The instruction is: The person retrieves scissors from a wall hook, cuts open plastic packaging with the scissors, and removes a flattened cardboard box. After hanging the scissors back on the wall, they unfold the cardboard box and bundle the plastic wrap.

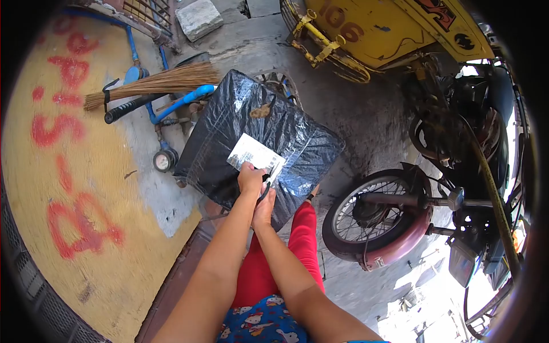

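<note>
"Two hands meet on that black plastic-wrapped parcel [220, 137]. What is each doing?"

"The left hand [251, 178] pinches the lower edge of the white printed label [255, 150], thumb on top, probably to keep it steady. The right hand [263, 209], just below, looks closed around a black-handled tool [264, 191], perhaps scissors, though much of that grip is hidden."

"Where does the parcel sit?"

"Straight in front of the body, covering part of the red trousers [303, 234], likely for easy reach. What bears its weight, I can't tell."

"And the stick broom [157, 84]?"

"Beside the blue pipe [186, 103] along the yellow wall [86, 177], presumably stowed off the walkway. The motorcycle's front wheel [369, 212] stands apart, to the right."
</note>
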`<state>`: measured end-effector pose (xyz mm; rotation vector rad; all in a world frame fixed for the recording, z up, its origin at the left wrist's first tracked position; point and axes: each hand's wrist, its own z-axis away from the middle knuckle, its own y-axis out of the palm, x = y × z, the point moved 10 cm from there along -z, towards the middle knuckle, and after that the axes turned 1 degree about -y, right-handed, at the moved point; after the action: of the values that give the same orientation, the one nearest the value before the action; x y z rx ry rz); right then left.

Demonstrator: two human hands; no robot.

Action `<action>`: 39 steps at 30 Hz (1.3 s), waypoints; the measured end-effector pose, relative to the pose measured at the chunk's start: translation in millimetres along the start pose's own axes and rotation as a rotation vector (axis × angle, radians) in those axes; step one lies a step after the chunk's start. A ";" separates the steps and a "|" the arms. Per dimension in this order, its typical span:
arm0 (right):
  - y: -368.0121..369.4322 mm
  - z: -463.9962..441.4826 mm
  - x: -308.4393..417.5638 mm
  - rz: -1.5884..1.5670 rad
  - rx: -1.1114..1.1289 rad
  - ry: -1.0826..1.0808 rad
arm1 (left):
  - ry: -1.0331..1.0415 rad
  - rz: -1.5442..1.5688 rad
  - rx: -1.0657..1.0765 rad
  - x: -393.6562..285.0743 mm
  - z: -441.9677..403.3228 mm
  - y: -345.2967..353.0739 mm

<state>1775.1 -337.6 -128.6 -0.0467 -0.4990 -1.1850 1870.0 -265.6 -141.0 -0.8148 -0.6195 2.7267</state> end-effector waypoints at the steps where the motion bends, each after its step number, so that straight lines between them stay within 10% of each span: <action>1: -2.3 0.5 4.7 -0.050 -0.038 -0.070 | 0.000 -0.002 0.002 1.2 -0.3 1.2; 9: -4.7 9.1 24.9 0.114 0.090 -0.216 | -0.027 -0.038 -0.034 -10.0 14.5 -6.5; 15: -10.7 15.0 11.6 0.193 0.127 0.128 | 0.018 -0.003 0.005 -2.7 6.4 0.6; 39: -3.6 -0.3 57.9 0.075 0.138 -0.222 | 0.040 0.266 0.115 -11.5 15.9 18.3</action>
<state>1788.2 -389.7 -106.7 -0.0787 -0.7674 -1.0748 1868.6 -290.9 -132.0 -0.9830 -0.3647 2.9399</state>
